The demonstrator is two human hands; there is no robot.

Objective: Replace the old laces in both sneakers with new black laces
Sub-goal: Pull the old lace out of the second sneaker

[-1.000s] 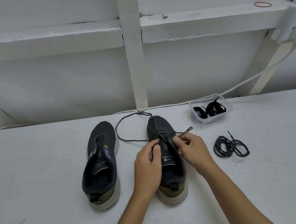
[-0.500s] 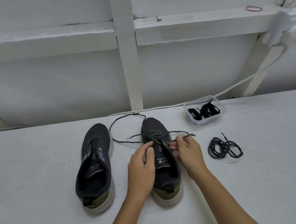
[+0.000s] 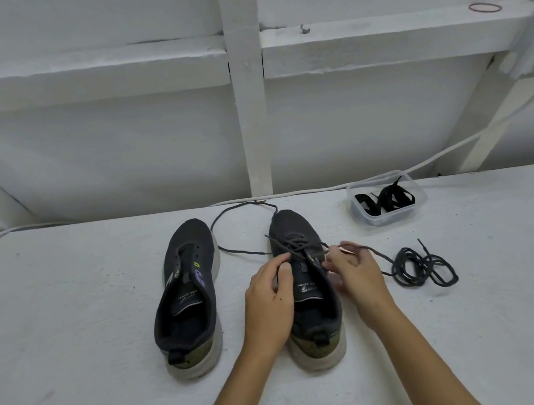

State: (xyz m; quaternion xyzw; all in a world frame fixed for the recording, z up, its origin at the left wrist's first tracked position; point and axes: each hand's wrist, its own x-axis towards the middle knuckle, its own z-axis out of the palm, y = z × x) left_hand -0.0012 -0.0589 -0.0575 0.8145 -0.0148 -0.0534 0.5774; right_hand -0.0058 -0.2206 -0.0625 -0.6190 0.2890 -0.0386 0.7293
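Observation:
Two dark sneakers stand side by side, toes pointing away. The left sneaker [image 3: 187, 294] has no lace in it. The right sneaker [image 3: 303, 266] is partly laced with a dark grey lace [image 3: 241, 251], whose free end loops past the toe. My left hand [image 3: 270, 300] holds the left side of the right sneaker's tongue opening, thumb and fingers pinching at the eyelets. My right hand [image 3: 355, 270] pinches the other end of that lace at the shoe's right side. A coiled dark lace [image 3: 422, 267] lies on the surface to the right.
A clear plastic tub [image 3: 365, 219] holding flat black laces [image 3: 385, 200] sits at the back right. A white cable [image 3: 292, 193] runs along the back edge, below a white framed wall. A rubber band [image 3: 485, 7] lies on the ledge.
My right hand has drawn the lace end out to the right and slightly toward me. My left hand has stayed on the sneaker's eyelets. The camera has shifted a little.

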